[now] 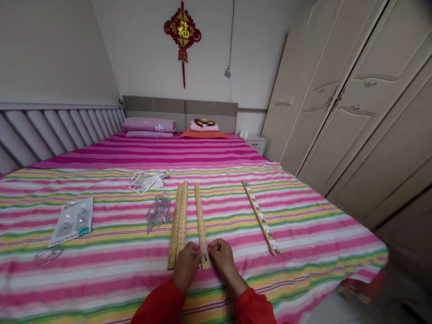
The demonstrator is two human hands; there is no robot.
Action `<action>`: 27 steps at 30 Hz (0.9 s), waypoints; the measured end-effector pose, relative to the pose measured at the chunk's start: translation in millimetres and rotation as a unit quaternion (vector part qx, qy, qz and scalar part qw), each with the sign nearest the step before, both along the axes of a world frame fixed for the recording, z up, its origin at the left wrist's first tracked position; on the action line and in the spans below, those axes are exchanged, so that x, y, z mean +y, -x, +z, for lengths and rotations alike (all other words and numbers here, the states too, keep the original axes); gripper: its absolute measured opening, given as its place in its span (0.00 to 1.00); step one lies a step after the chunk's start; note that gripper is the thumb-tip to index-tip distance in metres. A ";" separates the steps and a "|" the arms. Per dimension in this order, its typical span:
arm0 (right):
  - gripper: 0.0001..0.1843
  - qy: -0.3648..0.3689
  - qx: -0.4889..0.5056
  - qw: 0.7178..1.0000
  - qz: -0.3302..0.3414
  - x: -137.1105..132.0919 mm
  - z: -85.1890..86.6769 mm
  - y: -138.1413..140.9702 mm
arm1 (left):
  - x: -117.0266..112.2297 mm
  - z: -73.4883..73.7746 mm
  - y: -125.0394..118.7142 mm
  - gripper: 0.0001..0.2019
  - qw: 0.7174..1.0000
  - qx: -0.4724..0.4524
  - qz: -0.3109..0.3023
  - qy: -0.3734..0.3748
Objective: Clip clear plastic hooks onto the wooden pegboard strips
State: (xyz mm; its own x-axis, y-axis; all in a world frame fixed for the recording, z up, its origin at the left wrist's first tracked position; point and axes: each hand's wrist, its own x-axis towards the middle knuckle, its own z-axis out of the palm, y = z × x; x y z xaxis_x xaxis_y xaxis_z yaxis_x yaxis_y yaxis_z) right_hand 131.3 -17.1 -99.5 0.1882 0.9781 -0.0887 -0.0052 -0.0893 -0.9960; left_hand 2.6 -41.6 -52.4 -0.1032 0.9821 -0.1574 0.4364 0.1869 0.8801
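Note:
A narrow wooden strip with holes (200, 216) lies lengthwise on the striped bedspread. On its near end sits a small clear hook piece (205, 256) with a metal part. My left hand (186, 266) is at the strip's left edge, thumb and finger pinched together beside the hook piece. From the other side my right hand (223, 259) also pinches close to it. Whatever the fingertips hold is too small to make out. Just left of this strip, two more perforated wooden strips (177, 229) lie side by side.
Farther right lies a wooden strip bearing several white hooks (259, 215). Crumpled clear plastic pieces (159, 211) and opened packaging (148, 181) are on the left. A blister pack (72, 220) and metal wire hooks (49, 255) lie farther left. Wardrobes (354, 99) line the right side.

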 end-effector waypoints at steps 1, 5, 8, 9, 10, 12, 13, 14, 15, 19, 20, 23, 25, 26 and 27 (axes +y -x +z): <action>0.03 0.009 -0.011 1.000 0.002 0.7 0.7 -0.1 | -0.1 -0.4 0.2 0.08 1.000 0.010 -0.001 -0.005; 0.04 0.038 -0.050 0.998 0.003 3.7 5.9 -0.2 | -0.4 -0.8 -0.2 0.09 1.000 0.025 0.001 0.000; 0.06 0.067 -0.047 0.997 0.013 6.3 11.9 -0.1 | -1.6 2.2 -1.3 0.09 1.000 0.022 -0.002 -0.006; 0.07 0.083 -0.037 0.996 0.022 7.1 14.1 -0.1 | -2.2 3.8 -1.5 0.09 1.000 0.017 -0.006 -0.011; 0.07 0.100 -0.024 0.994 0.032 7.9 16.4 -0.2 | -2.7 5.3 -1.6 0.10 1.000 0.011 -0.010 -0.015; 0.07 0.122 0.000 0.991 0.052 8.9 20.8 -0.7 | -3.3 7.2 -1.4 0.12 1.000 0.004 -0.010 -0.023; 0.07 0.127 0.007 0.990 0.059 9.0 22.9 -1.2 | -3.2 7.1 -1.0 0.13 1.000 0.004 -0.005 -0.025; 0.08 0.129 0.010 0.990 0.063 8.8 24.8 -2.0 | -3.0 6.0 -0.5 0.14 1.000 0.005 0.001 -0.025; 0.08 0.128 0.012 0.989 0.065 8.4 26.5 -3.1 | -2.5 4.1 0.0 0.15 1.000 0.005 0.008 -0.025; 0.09 0.113 0.054 0.989 0.077 4.2 29.8 -8.4 | 0.0 -5.3 3.7 0.15 0.998 -0.045 0.020 -0.030; 0.11 0.107 0.070 0.989 0.075 3.0 29.6 -9.5 | 1.1 -5.9 5.9 0.15 0.997 -0.070 0.024 -0.030; 0.15 0.095 0.103 0.989 0.055 0.7 26.6 -10.9 | 8.3 1.5 20.4 0.13 0.991 -0.123 0.039 -0.042; 0.16 0.090 0.109 0.989 0.046 0.3 23.8 -10.3 | 17.4 12.6 37.9 0.12 0.991 -0.099 0.046 -0.082; 0.16 0.087 0.111 0.989 0.045 0.5 22.4 -9.8 | 23.1 18.8 48.5 0.11 0.990 -0.066 0.056 -0.109; 0.16 0.082 0.112 0.989 0.044 0.8 21.1 -9.3 | 29.3 24.6 59.4 0.10 0.989 -0.025 0.072 -0.129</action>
State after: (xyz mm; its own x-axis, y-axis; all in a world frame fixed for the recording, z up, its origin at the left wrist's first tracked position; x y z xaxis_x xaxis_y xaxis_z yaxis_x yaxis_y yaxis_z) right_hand 140.6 -16.3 -78.4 0.0597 0.9590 -0.2770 -0.2099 -0.2592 -0.9427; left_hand -56.8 -12.3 -27.8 -0.2429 0.9660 0.0884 0.3756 0.0096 0.9267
